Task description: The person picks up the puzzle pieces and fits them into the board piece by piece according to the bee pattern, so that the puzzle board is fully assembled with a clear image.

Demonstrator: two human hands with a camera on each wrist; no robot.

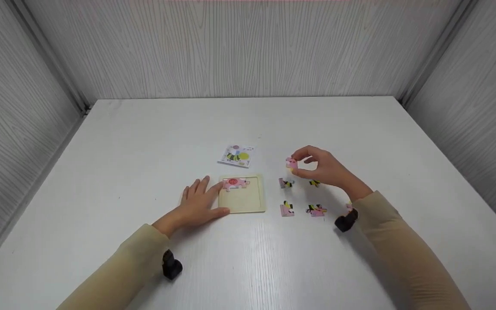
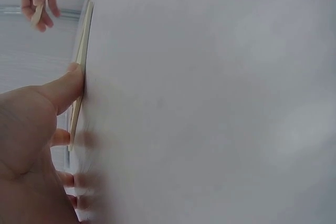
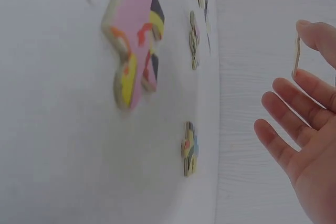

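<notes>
White wood-grain panels point(image 1: 248, 47), white table point(image 1: 144, 125), one pink piece point(image 1: 291, 163) pinched

Panels stand beyond the grip and off to either side; table spreads beneath it. Beige sleeves point(image 1: 407, 249) reach in from the person's side.

Right hand point(image 1: 323, 165): grasping. Thumb and index finger hold the pink piece by opposite edges, lifted clear of the table; right wrist view shows it edge-on, the other three fingers standing apart from it.

Left hand point(image 1: 196, 206): no grasp. Fingers spread, thumb and index finger touching the wooden tray point(image 1: 243, 202), which lies left of the grip and somewhat nearer the person.

Picture card point(image 1: 236, 156), striped figure printed on it, lies flat to the left of the grip, just beyond the tray.

Along the tray's far side, a pink section point(image 1: 236, 184) with a round red mark; bare wood nearer the person.

Loose pieces, all nearer the person than the grip. Widest piece point(image 1: 316, 210), pink and black, near and to the right. Corner piece point(image 1: 287, 209) to its left. Striped piece point(image 1: 286, 183) just nearer than the pinch. Yellow-and-black piece point(image 1: 314, 183) beside the right hand, partly hidden. Smallest showing: a pink scrap point(image 1: 349, 207), mostly covered by the right sleeve.
</notes>
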